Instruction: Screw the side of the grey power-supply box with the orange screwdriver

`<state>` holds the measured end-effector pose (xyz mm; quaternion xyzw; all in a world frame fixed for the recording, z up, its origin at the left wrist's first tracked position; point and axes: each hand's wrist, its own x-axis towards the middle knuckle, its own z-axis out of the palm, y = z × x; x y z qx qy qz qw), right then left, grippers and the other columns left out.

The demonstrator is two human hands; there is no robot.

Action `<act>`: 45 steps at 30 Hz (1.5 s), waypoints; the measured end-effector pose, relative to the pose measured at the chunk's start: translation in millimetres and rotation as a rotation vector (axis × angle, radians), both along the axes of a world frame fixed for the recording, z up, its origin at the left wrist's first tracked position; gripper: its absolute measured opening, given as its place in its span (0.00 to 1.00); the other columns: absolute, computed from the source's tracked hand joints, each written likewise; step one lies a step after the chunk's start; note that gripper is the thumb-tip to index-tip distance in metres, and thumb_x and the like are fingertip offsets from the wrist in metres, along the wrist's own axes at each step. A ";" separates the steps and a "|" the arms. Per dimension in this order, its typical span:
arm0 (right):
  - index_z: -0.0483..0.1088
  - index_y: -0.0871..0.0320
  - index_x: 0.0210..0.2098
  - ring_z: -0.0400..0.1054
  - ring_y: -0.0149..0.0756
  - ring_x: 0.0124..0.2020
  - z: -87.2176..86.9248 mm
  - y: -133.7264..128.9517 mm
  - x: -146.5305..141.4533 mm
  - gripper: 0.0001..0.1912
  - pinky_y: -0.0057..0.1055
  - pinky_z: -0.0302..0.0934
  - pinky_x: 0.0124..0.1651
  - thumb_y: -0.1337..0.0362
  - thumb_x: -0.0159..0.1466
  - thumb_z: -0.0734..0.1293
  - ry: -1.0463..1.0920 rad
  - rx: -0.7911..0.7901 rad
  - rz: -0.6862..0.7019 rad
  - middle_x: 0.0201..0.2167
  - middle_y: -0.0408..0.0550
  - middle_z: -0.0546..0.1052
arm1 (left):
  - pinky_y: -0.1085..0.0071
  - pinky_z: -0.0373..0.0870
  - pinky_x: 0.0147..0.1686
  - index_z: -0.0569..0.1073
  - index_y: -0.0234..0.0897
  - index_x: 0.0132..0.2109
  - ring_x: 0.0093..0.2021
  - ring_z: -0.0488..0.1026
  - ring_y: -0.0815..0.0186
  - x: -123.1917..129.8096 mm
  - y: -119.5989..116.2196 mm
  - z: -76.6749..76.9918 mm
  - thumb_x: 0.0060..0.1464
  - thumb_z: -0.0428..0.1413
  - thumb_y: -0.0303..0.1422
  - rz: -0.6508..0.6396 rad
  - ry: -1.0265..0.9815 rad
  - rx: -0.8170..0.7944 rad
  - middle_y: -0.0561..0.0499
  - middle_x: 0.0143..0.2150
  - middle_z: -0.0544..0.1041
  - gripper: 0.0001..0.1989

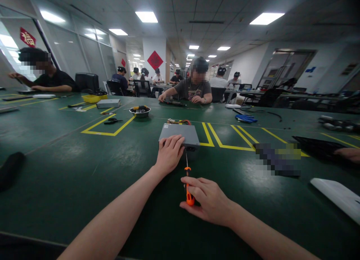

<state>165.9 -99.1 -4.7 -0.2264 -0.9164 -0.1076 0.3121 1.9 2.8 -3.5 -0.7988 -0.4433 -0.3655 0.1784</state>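
Closed part way, our right hand (209, 202) has hold of the orange-handled screwdriver (190, 199), thumb on the near side and bent fingers over the top, with the handle between them. We probably hold it this way so that the handle can turn while the shaft points straight away from us. Our left hand (169, 155) is open, palm down, its fingers lying close together over the near left part of the grey metal box (180, 130); it looks to us like a brace against slipping or twisting, more than a grasp. Whether our left thumb hooks over the near edge, we cannot tell.

The screwdriver's shaft reaches the box's near face, just left of a dark socket (191, 149). We cannot make out whether the tip touches a screw. The box lies flat on the green table (126, 218), straight ahead of us, with that face turned our way, likely so that we can get at it easily. Its coloured wires (184, 122) come out at the far side, out of the way of both hands.

Farther out, beyond the box and to our left, a metal bowl (140, 114) holds tools, within reach, we judge. Blue gloves (246, 118) lie beyond the box to our right, and across the table sits a person (194, 89) with hands on the tabletop.
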 end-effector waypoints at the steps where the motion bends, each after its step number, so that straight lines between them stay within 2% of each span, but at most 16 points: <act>1: 0.62 0.62 0.38 0.71 0.39 0.39 0.9 -0.8 0.4 0.15 0.34 0.66 0.37 0.54 0.63 0.60 0.004 -0.022 -0.005 0.42 0.60 0.73 | 0.59 0.52 0.52 0.64 0.41 0.55 0.55 0.62 0.60 0.1 -0.1 0.1 0.60 0.45 0.34 0.001 0.000 -0.001 0.47 0.55 0.69 0.16; 4: 0.61 0.63 0.47 0.69 0.41 0.42 8.0 -4.4 0.9 0.18 0.36 0.66 0.40 0.56 0.64 0.58 -0.063 -0.068 -0.015 0.46 0.61 0.70 | 0.59 0.53 0.51 0.64 0.41 0.54 0.55 0.63 0.60 0.3 0.0 0.4 0.60 0.45 0.33 0.004 -0.005 0.001 0.47 0.55 0.69 0.16; 6: 0.61 0.62 0.49 0.69 0.41 0.43 12.1 -5.6 0.3 0.16 0.35 0.65 0.40 0.60 0.64 0.58 -0.118 -0.059 -0.014 0.47 0.60 0.70 | 0.59 0.52 0.51 0.64 0.41 0.54 0.55 0.63 0.60 0.5 0.0 0.5 0.60 0.46 0.33 0.002 -0.007 0.000 0.47 0.55 0.69 0.16; 11: 0.63 0.62 0.38 0.71 0.38 0.37 5.6 -0.2 -1.3 0.13 0.32 0.66 0.34 0.56 0.64 0.60 -0.048 0.043 0.012 0.42 0.59 0.74 | 0.59 0.52 0.52 0.64 0.41 0.54 0.55 0.63 0.60 1.0 0.1 0.3 0.59 0.46 0.33 0.005 -0.008 -0.009 0.48 0.55 0.69 0.15; 13: 0.61 0.60 0.35 0.72 0.38 0.37 0.4 2.0 -0.8 0.15 0.33 0.67 0.35 0.53 0.64 0.60 0.005 0.037 0.007 0.41 0.59 0.74 | 0.59 0.52 0.52 0.64 0.41 0.53 0.54 0.63 0.60 1.2 0.3 0.3 0.59 0.47 0.33 0.006 -0.009 -0.007 0.48 0.55 0.69 0.15; 17: 0.60 0.62 0.41 0.71 0.41 0.42 0.3 -0.2 1.1 0.20 0.36 0.67 0.40 0.50 0.63 0.59 0.032 -0.042 -0.016 0.43 0.61 0.73 | 0.59 0.52 0.51 0.64 0.41 0.53 0.54 0.63 0.60 1.4 0.6 0.5 0.59 0.47 0.33 0.006 -0.013 -0.003 0.48 0.55 0.69 0.15; 21: 0.60 0.63 0.49 0.69 0.42 0.45 7.8 -4.3 0.8 0.18 0.36 0.66 0.42 0.59 0.64 0.59 -0.060 -0.041 -0.019 0.46 0.61 0.70 | 0.59 0.52 0.51 0.64 0.41 0.53 0.54 0.63 0.60 1.4 0.3 0.8 0.59 0.47 0.34 0.001 -0.015 -0.005 0.48 0.55 0.69 0.15; 25: 0.63 0.62 0.46 0.70 0.41 0.43 6.8 -1.8 -0.5 0.17 0.35 0.66 0.40 0.57 0.63 0.61 -0.056 0.010 -0.010 0.45 0.60 0.72 | 0.58 0.52 0.51 0.64 0.41 0.53 0.54 0.63 0.60 1.6 -0.4 1.4 0.59 0.47 0.34 -0.002 -0.014 -0.010 0.47 0.55 0.69 0.15; 28: 0.61 0.62 0.43 0.70 0.41 0.43 3.7 -0.1 0.7 0.18 0.35 0.67 0.41 0.54 0.63 0.61 0.005 -0.010 0.000 0.44 0.61 0.72 | 0.58 0.53 0.51 0.65 0.41 0.53 0.54 0.63 0.60 1.9 -0.6 1.4 0.58 0.47 0.34 0.001 -0.019 -0.006 0.47 0.54 0.69 0.16; 31: 0.60 0.63 0.45 0.69 0.42 0.46 5.7 -2.4 3.4 0.20 0.38 0.66 0.44 0.53 0.63 0.60 0.008 -0.069 -0.010 0.47 0.63 0.70 | 0.58 0.53 0.51 0.65 0.41 0.53 0.54 0.63 0.59 2.2 -0.4 1.0 0.58 0.48 0.34 0.007 -0.027 0.000 0.47 0.54 0.70 0.16; 33: 0.59 0.63 0.49 0.68 0.43 0.47 9.3 -4.5 4.2 0.20 0.38 0.65 0.45 0.56 0.63 0.60 -0.036 -0.085 -0.013 0.49 0.63 0.69 | 0.58 0.53 0.51 0.65 0.41 0.53 0.54 0.63 0.59 2.3 -0.3 0.8 0.58 0.48 0.34 0.006 -0.026 0.002 0.47 0.54 0.70 0.16; 36: 0.62 0.61 0.49 0.68 0.42 0.47 12.4 -4.2 2.8 0.17 0.37 0.66 0.43 0.59 0.64 0.59 -0.088 -0.029 -0.015 0.49 0.62 0.69 | 0.58 0.53 0.52 0.65 0.41 0.53 0.54 0.63 0.59 2.2 -0.3 0.7 0.58 0.48 0.34 0.004 -0.021 -0.001 0.47 0.54 0.69 0.15; 39: 0.64 0.61 0.45 0.70 0.41 0.44 8.5 -0.1 1.0 0.16 0.35 0.66 0.40 0.56 0.63 0.61 -0.050 0.021 -0.014 0.45 0.61 0.72 | 0.59 0.53 0.51 0.65 0.41 0.53 0.54 0.63 0.59 2.1 -0.6 0.8 0.58 0.48 0.34 0.006 -0.020 -0.004 0.48 0.54 0.69 0.15; 42: 0.62 0.61 0.42 0.70 0.40 0.43 3.5 1.8 1.6 0.17 0.34 0.67 0.41 0.54 0.62 0.62 0.031 -0.016 -0.001 0.43 0.60 0.73 | 0.58 0.53 0.51 0.65 0.41 0.53 0.54 0.63 0.59 2.2 -1.0 0.9 0.58 0.48 0.34 0.005 -0.022 -0.001 0.47 0.54 0.69 0.15; 45: 0.60 0.62 0.45 0.69 0.41 0.46 5.5 -1.2 3.4 0.20 0.37 0.66 0.44 0.52 0.62 0.61 0.016 -0.088 -0.007 0.46 0.62 0.71 | 0.58 0.53 0.52 0.65 0.41 0.53 0.53 0.63 0.59 2.1 -0.9 0.9 0.58 0.47 0.34 0.002 -0.023 -0.002 0.46 0.53 0.70 0.15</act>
